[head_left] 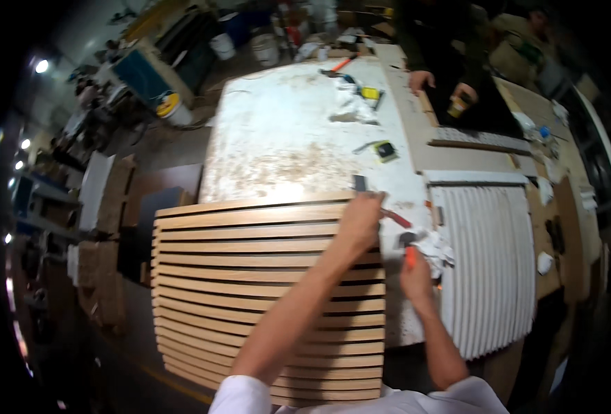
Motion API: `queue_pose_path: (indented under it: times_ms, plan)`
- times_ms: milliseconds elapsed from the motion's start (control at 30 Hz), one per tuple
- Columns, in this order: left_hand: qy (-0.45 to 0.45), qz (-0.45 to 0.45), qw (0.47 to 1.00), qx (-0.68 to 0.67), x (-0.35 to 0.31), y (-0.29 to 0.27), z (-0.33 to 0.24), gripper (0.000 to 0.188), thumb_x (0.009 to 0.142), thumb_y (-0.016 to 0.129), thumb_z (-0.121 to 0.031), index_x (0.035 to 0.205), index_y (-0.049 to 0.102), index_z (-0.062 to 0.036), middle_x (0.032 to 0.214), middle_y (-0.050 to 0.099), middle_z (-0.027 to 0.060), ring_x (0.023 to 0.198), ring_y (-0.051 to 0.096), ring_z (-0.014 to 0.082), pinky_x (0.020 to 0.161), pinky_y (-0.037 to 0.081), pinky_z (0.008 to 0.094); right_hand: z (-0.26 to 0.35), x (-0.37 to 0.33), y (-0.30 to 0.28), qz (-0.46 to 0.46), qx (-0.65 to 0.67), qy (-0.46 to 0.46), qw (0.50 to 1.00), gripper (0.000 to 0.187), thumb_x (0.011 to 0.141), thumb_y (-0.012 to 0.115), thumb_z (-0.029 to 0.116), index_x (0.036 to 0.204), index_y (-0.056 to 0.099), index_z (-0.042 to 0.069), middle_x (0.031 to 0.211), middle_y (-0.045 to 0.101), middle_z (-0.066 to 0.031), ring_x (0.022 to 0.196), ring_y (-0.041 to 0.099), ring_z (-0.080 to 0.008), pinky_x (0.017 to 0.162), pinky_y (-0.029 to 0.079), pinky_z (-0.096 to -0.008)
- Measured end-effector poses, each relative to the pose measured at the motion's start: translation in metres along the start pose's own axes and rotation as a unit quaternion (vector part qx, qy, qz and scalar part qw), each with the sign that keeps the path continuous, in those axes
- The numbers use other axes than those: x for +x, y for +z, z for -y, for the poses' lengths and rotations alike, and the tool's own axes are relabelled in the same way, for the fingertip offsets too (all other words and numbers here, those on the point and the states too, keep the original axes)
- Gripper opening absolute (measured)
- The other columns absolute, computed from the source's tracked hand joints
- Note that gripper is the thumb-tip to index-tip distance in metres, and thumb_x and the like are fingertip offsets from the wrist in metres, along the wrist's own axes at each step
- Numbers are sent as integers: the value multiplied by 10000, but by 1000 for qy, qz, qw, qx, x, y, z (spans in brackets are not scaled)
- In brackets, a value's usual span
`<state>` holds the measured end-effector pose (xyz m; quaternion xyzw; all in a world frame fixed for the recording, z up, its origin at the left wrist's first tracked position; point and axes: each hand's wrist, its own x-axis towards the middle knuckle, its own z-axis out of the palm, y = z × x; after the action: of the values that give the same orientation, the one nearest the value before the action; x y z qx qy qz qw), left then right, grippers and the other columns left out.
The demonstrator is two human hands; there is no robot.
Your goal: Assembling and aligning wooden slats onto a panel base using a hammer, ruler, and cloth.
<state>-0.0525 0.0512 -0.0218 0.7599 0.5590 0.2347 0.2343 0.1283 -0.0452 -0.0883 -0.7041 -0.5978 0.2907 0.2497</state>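
A light wood slatted panel [250, 276] with dark gaps lies in front of me, over the near part of a white worktable [250, 117]. At the panel's far right corner, my left hand [361, 219] is closed. A red-handled tool [396, 219] sticks out of it to the right; its kind is hidden by my fingers. Just beyond the knuckles a dark grey flat piece [359, 183] shows; I cannot tell whether it belongs to that tool. My right hand [417, 276], right of the panel, grips a hammer [408, 239] with an orange handle, its dark head pointing away from me.
A crumpled white cloth [435, 250] lies beside the hammer. A tape measure [385, 151], another orange-handled hammer [343, 65] and white wrapping [352, 103] lie farther off. White ribbed panels [488, 269] stand right. Across the table, another person's hands [464, 93] hold something yellowish.
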Motion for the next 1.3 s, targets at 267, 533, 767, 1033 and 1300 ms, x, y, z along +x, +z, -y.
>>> queue_pose_path:
  times_ms: [267, 533, 767, 1033, 1300]
  plan:
    - [2, -36, 998, 60, -5, -18, -9, 205, 780, 709, -115, 936, 630, -8, 833, 636, 186, 849, 603, 367, 724, 487, 448, -47, 46, 18, -182, -150, -156, 959, 253, 878, 562, 99, 1116, 606, 25, 1086, 610, -144, 1060, 560, -341, 864, 461, -479]
    - [40, -125, 991, 3, -59, -2, -40, 69, 801, 670, -67, 863, 658, -93, 763, 601, 85, 687, 585, 292, 606, 468, 397, -71, 142, 50, 40, -284, -225, 931, 274, 885, 524, 76, 1154, 581, 63, 1018, 594, -184, 932, 612, -362, 727, 519, -503]
    - [37, -48, 993, -102, -93, 23, -75, 429, 889, 639, -246, 1224, 549, 6, 1029, 621, 209, 975, 597, 357, 840, 487, 419, -41, 96, -43, -170, 171, -144, 960, 239, 1029, 418, 223, 1119, 504, 19, 867, 546, -104, 739, 535, -233, 691, 464, -355]
    - [70, 183, 952, -235, -90, -34, -149, 542, 897, 620, -224, 1338, 452, 42, 1128, 570, 265, 1027, 579, 394, 869, 470, 431, 58, -3, -159, -123, 663, -17, 738, 389, 1019, 454, 402, 821, 502, 71, 612, 370, 13, 425, 290, -60, 374, 247, -231]
    - [-125, -56, 805, -577, -194, -99, -56, 329, 947, 545, -41, 1274, 548, -16, 1129, 619, 69, 983, 618, 135, 838, 520, 286, 121, -46, -112, -81, 625, -68, 773, 187, 936, 477, 229, 983, 533, 57, 924, 612, -96, 794, 564, -192, 733, 445, -318]
